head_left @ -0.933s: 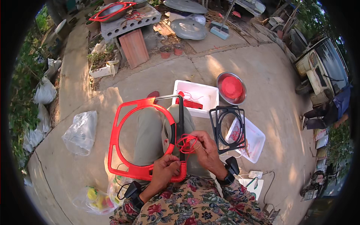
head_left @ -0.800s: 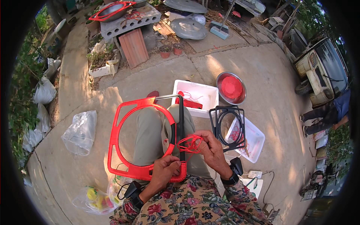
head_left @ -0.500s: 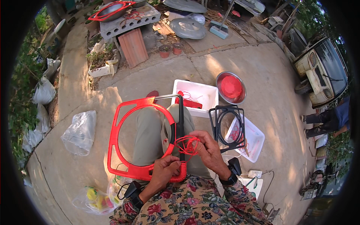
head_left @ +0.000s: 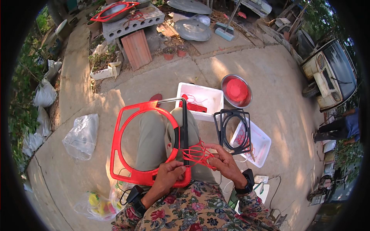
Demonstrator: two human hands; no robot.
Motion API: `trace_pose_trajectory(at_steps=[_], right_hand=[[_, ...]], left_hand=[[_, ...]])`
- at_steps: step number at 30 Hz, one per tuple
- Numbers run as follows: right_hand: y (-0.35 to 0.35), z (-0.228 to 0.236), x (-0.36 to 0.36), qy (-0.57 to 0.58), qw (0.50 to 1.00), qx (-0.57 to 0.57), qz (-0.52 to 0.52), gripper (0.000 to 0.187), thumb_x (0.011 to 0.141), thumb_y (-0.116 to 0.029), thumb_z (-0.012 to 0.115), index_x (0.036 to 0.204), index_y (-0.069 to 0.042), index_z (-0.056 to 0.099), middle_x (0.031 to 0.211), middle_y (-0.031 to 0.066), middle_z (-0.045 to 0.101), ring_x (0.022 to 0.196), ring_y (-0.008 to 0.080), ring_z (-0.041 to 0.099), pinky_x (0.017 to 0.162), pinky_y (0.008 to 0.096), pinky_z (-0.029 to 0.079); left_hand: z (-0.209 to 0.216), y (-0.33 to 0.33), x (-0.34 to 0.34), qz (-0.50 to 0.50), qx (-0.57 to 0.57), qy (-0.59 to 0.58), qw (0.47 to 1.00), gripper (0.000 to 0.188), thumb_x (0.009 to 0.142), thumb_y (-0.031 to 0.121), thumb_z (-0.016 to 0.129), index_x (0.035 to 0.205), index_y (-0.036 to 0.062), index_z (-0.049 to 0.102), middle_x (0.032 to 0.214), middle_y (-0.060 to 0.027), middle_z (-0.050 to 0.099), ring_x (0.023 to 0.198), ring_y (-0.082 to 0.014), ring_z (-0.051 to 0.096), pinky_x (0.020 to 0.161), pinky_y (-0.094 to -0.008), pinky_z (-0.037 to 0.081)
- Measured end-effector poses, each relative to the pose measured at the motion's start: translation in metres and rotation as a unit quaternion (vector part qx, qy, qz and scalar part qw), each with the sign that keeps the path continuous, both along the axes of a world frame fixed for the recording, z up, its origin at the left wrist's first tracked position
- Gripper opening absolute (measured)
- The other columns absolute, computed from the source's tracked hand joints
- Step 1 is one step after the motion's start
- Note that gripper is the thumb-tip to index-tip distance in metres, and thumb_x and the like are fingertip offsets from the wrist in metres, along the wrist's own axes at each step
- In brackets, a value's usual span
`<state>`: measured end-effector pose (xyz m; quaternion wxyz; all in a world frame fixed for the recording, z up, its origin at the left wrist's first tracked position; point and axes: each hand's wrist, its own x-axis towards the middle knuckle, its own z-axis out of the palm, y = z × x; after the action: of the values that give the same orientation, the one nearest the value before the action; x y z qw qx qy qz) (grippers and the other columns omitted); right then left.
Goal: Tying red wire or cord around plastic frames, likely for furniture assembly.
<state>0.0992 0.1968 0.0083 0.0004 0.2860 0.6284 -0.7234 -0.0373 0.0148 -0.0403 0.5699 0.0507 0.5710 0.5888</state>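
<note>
A square frame with a round opening (head_left: 115, 150) rests across my lap, mostly wrapped in red cord. Its right bar and part of the ring show bare black, and a piece of the far edge is bare metal. My left hand (head_left: 169, 175) is closed on the frame's near edge, close to the lower right corner. To the right of the bare bar, my right hand (head_left: 226, 163) grips a loose bundle of thin red cord (head_left: 198, 154). Strands stretch from that bundle toward the frame's corner.
Ahead stand a white foam box (head_left: 206, 99) with red items and a metal basin (head_left: 246, 101) holding something red. Right of my knees are black frames (head_left: 219, 131) and a white tray (head_left: 262, 148). Plastic bags (head_left: 81, 136) lie left. A person (head_left: 339, 127) is at far right.
My right hand has moved right and slightly down, drawing the red cord bundle out into looser, longer loops. The left hand stays on the frame. The person at far right has shifted.
</note>
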Motion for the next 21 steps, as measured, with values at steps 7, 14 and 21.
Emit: trace_pose_trajectory(at_steps=[7, 14, 21], right_hand=[[0.044, -0.103, 0.200, -0.211, 0.967, -0.020, -0.143, 0.038, 0.087, -0.007, 0.048, 0.125, -0.008, 0.049, 0.069, -0.0018, 0.054, 0.054, 0.0048, 0.045, 0.045, 0.0212, 0.035], [0.086, -0.206, 0.372, -0.251, 0.786, 0.456, -0.333, 0.023, 0.088, -0.008, 0.042, 0.096, -0.003, 0.063, 0.060, 0.0019, 0.055, 0.042, 0.0073, 0.045, 0.037, 0.0216, 0.032], [0.008, -0.052, 0.067, -0.074, 0.989, 0.045, -0.119, 0.024, 0.090, -0.008, 0.057, 0.113, -0.006, 0.062, 0.084, -0.0042, 0.059, 0.069, 0.0034, 0.051, 0.058, 0.0196, 0.042]], left_hand=[[0.007, 0.002, 0.001, 0.019, -0.014, -0.011, 1.000, 0.012, 0.087, 0.007, 0.061, 0.096, -0.0009, 0.063, 0.078, -0.0015, 0.064, 0.063, -0.0076, 0.057, 0.059, -0.0219, 0.047], [0.010, 0.008, -0.001, 0.014, -0.010, -0.026, 1.000, 0.012, 0.087, 0.006, 0.061, 0.096, -0.0015, 0.062, 0.076, -0.0021, 0.063, 0.062, -0.0080, 0.057, 0.059, -0.0223, 0.047], [0.013, 0.006, -0.001, 0.014, -0.030, -0.012, 0.999, 0.010, 0.088, 0.006, 0.060, 0.094, -0.0004, 0.062, 0.074, -0.0011, 0.061, 0.061, -0.0078, 0.056, 0.058, -0.0224, 0.046]])
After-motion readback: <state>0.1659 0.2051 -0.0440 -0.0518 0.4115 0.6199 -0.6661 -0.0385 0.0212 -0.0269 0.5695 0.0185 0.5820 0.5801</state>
